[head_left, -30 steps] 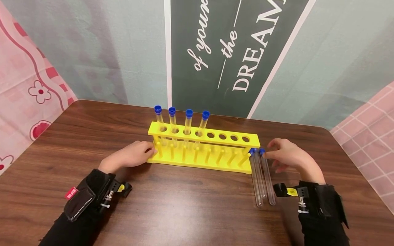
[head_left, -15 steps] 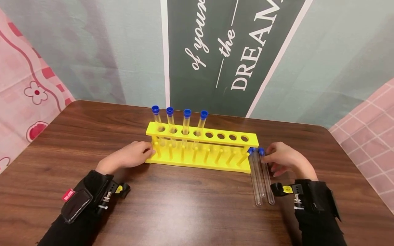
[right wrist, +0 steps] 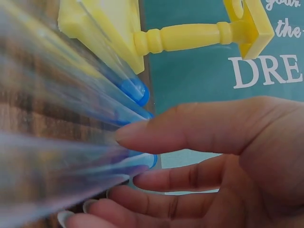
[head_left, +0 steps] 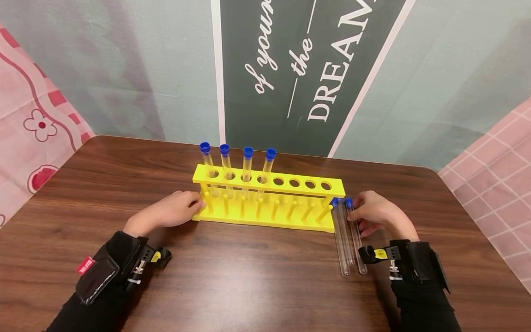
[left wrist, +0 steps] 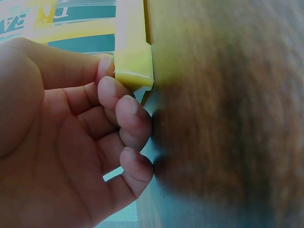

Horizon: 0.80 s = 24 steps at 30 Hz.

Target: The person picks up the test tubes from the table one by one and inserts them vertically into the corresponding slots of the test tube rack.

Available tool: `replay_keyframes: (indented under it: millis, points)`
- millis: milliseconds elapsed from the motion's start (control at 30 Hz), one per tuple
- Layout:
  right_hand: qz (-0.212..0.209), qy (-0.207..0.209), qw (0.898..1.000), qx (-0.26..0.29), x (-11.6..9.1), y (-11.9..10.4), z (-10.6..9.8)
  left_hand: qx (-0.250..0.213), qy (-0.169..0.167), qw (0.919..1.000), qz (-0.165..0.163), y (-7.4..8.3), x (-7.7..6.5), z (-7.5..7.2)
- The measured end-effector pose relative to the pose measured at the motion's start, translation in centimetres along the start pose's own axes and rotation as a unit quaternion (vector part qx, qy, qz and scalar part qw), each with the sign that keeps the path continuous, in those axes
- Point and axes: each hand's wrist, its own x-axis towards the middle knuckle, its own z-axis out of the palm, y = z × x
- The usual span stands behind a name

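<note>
Our left hand (left wrist: 66,123) holds a base corner of the yellow rack (left wrist: 132,40) between thumb and forefinger, and we see the other fingers curled against the blurred wooden surface (left wrist: 228,114); behind the rack we make out white letters (left wrist: 18,21) on a green backdrop (left wrist: 97,45)

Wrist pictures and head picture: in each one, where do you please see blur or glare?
Head view: mostly sharp, with pale glare on the near middle of the brown table; left wrist view: wood grain blurred at the right, the left hand clearer; right wrist view: the nearest test tube is a hazy, out-of-focus streak, the yellow rack crisper.
</note>
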Motion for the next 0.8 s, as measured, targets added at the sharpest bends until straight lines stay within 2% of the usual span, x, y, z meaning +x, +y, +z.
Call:
replay_keyframes:
  millis: [800]
  points:
    - [0.000, -0.013, 1.000, -0.006, 0.23, 0.00, -0.02, 0.001, 0.003, 1.0000, 0.002, 0.07, 0.01, 0.00]
